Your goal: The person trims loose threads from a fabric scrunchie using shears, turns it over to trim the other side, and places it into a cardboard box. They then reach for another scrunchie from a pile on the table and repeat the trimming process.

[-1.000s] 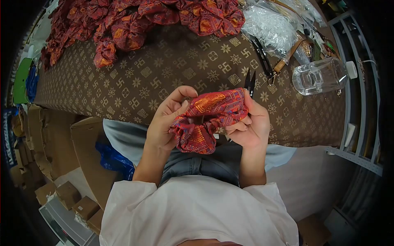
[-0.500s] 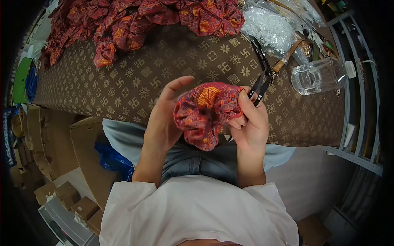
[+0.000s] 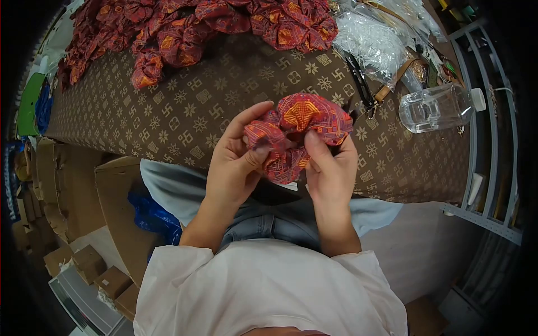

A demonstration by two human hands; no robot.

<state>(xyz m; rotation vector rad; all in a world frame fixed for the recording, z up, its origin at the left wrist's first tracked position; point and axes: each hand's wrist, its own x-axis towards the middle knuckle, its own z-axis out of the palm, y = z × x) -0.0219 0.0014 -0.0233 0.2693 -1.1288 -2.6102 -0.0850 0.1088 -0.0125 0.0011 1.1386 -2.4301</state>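
A red patterned fabric scrunchie (image 3: 316, 115) is stretched between my two hands above the front of the table, its centre hole showing. My left hand (image 3: 235, 159) pinches its left side, with the thumb on top and the fingers behind. On the right side, my right hand (image 3: 330, 173) grips it with the thumb pressed near the hole. The right fingers are mostly hidden behind the fabric. A blurred dark tip beside the scrunchie's right edge looks like part of the black thread snips, otherwise hidden.
More red scrunchies (image 3: 179, 39) lie heaped along the far side of the brown patterned cloth (image 3: 185, 112). At the right are a bag of clear plastic pieces (image 3: 370, 45), a black slender tool (image 3: 360, 81), a tan strap (image 3: 392, 84) and a clear bottle (image 3: 434, 109). A metal rack (image 3: 493, 134) borders the right edge.
My left hand has closed on the scrunchie's left side. My right thumb has shifted from its edge towards the hole. The scrunchie has risen slightly, and the black snips are now mostly hidden.
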